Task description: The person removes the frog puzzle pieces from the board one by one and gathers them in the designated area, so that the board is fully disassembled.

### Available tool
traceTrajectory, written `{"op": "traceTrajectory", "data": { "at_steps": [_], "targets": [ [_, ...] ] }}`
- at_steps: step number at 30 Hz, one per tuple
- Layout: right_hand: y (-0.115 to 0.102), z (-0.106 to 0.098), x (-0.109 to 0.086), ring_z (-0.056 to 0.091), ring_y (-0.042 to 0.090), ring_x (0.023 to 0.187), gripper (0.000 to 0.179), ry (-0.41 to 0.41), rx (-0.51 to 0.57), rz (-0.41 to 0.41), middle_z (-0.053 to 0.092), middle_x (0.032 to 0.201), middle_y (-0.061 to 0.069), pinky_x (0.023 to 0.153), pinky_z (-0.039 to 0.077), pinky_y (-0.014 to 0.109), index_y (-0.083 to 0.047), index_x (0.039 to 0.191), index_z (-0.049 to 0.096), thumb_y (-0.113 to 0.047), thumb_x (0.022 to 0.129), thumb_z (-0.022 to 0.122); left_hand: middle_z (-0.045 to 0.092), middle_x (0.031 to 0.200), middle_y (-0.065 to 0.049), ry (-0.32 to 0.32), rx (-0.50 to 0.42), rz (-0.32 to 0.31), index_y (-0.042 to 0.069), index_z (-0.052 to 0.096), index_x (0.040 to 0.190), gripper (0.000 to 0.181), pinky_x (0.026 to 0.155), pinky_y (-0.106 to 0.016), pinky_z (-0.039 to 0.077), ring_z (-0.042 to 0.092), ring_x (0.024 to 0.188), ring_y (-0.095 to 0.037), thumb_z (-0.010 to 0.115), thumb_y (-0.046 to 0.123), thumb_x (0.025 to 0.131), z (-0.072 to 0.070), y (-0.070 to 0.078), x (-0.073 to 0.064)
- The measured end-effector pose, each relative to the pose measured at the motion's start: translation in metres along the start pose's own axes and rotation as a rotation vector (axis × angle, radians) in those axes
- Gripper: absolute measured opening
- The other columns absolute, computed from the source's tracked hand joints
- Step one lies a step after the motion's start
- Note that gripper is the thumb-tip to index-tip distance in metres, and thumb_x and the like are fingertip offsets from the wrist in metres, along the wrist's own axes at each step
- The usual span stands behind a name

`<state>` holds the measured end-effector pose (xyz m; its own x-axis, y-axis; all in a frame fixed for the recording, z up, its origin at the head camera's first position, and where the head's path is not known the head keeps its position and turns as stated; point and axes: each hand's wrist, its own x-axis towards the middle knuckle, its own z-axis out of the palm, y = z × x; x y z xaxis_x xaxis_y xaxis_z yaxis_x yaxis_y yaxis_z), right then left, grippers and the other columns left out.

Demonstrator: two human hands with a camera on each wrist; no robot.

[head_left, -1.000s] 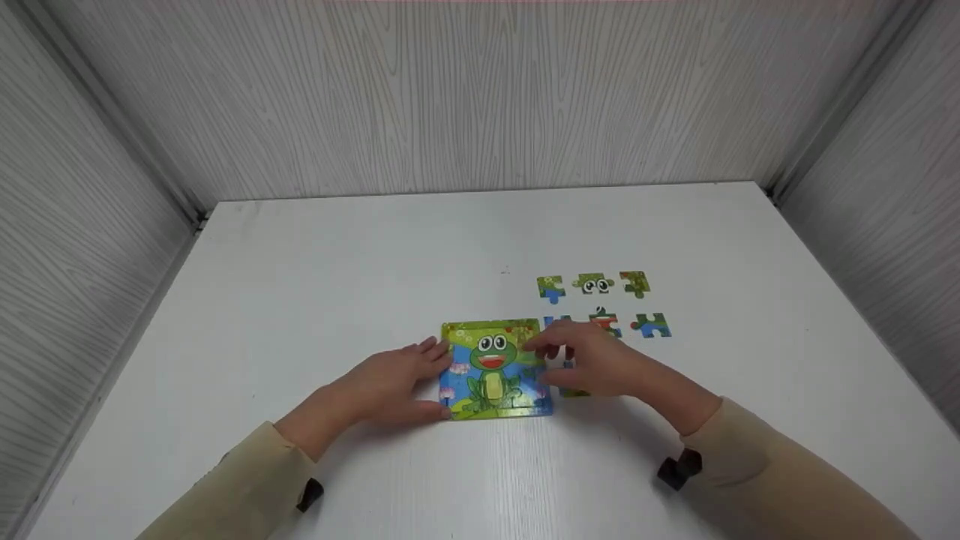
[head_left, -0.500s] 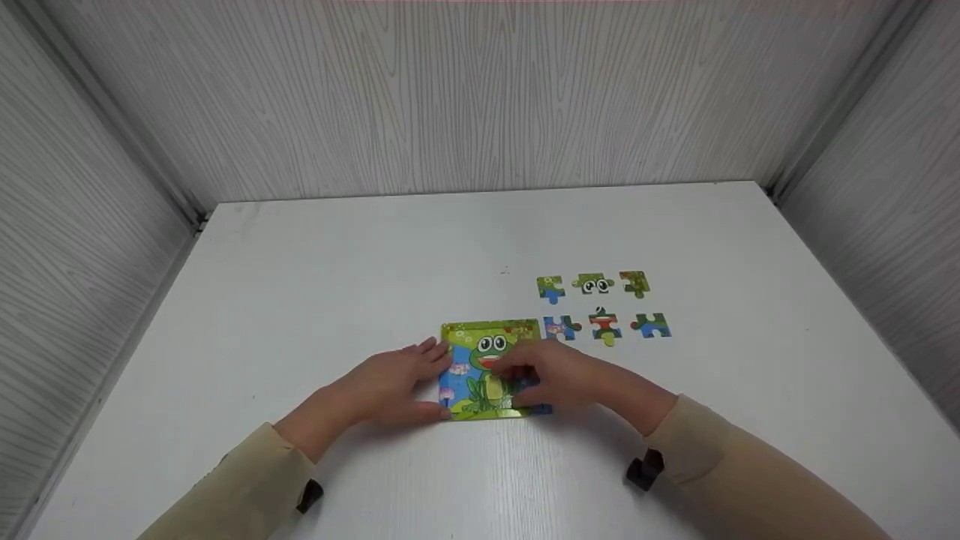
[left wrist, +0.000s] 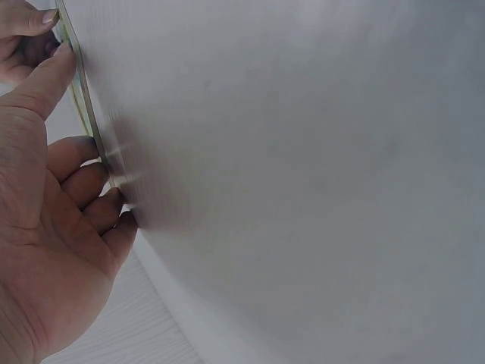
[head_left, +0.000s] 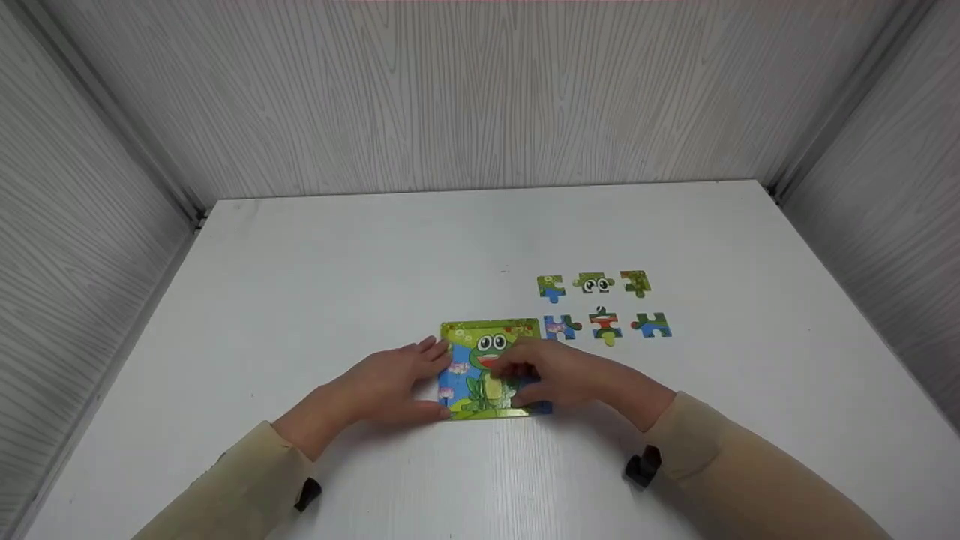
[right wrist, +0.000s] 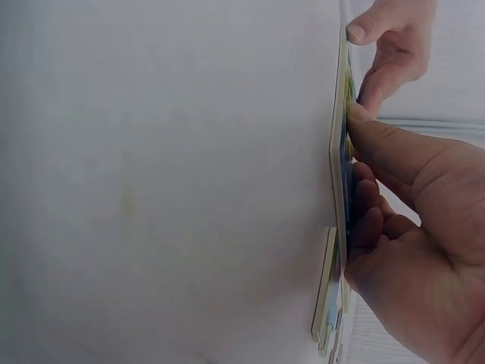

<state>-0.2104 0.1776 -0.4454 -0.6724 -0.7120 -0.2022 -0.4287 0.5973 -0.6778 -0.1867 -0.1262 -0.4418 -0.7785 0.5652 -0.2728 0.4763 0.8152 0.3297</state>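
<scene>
A square frog jigsaw board (head_left: 459, 327) lies flat on the white table. My left hand (head_left: 386, 382) rests along its left side, fingers spread at the edge and thumb at the near left corner. Over the board's right half, my right hand (head_left: 559, 371) has its fingers curled down, thumb and fingertips pinching at a puzzle piece (head_left: 491, 388) by the frog's belly. The right hand covers much of that piece and the board's right side. In the right wrist view the thumb (right wrist: 379, 133) touches the board's face.
Loose puzzle pieces lie right of the board in two rows, including one with the frog's eyes (head_left: 595, 284) and one with its mouth (head_left: 604, 325). Another piece (right wrist: 324, 296) sits beside the board's edge in the right wrist view. Wood-grain panels (head_left: 480, 97) enclose the table.
My right hand has moved left from the board's right edge onto its lower middle, then stays there. The piece with the pink flower is uncovered. My left hand has not moved.
</scene>
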Motion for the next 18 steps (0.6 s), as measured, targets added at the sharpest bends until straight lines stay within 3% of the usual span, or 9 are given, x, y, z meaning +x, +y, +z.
{"op": "traceTrajectory", "data": {
  "at_steps": [6, 18],
  "targets": [
    [0.0023, -0.0001, 0.0014, 0.054, 0.015, 0.103, 0.031, -0.006, -0.017, -0.028, 0.062, 0.113, -0.010, 0.090, 0.049, 0.034, -0.024, 0.125, 0.073, -0.022, 0.096, 0.083, 0.032, 0.172, 0.002, 0.008, 0.000, 0.017, 0.020, 0.039, 0.165, 0.085, 0.125, -0.048, 0.031, 0.024, 0.161, -0.024, 0.070, 0.059, 0.096, 0.0008, -0.0008, 0.0009],
    [0.0022, 0.0008, 0.0014, 0.054, 0.015, 0.103, 0.030, -0.009, -0.010, -0.032, 0.061, 0.114, -0.010, 0.091, 0.049, 0.034, -0.024, 0.124, 0.072, -0.021, 0.096, 0.082, 0.030, 0.173, 0.004, -0.002, 0.004, -0.007, 0.023, 0.037, 0.166, 0.086, 0.126, -0.049, 0.030, 0.023, 0.161, -0.022, 0.071, 0.059, 0.096, 0.0006, 0.0007, -0.0008]
  ]
}}
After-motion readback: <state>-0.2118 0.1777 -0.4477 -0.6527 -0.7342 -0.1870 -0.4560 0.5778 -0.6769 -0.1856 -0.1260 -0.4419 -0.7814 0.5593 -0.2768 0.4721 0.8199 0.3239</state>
